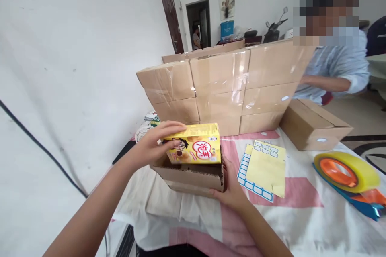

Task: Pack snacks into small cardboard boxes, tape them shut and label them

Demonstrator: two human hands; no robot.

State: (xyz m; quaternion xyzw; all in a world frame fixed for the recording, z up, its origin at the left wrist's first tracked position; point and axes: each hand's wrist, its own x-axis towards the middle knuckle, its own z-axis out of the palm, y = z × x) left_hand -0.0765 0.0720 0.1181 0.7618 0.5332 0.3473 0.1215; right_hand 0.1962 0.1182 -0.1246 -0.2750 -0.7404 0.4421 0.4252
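My left hand [158, 142] grips the left end of a yellow snack box [193, 144] printed with a cartoon face and red characters. The snack box is tilted over the opening of a small brown cardboard box [193, 180], its lower part hidden behind the near wall. My right hand [229, 188] holds the cardboard box by its right end, thumb on the near side and fingers around the far edge. Right of my right hand lie sticker label sheets [267, 166], yellow and blue-bordered white, overlapping on the cloth.
A wall of taped cartons [220, 88] stands behind the work area. A closed carton [313, 124] sits at right, near a tape dispenser with yellow tape [346, 172]. A white wall [75, 68] is on the left. Another person [334, 56] is beyond the cartons.
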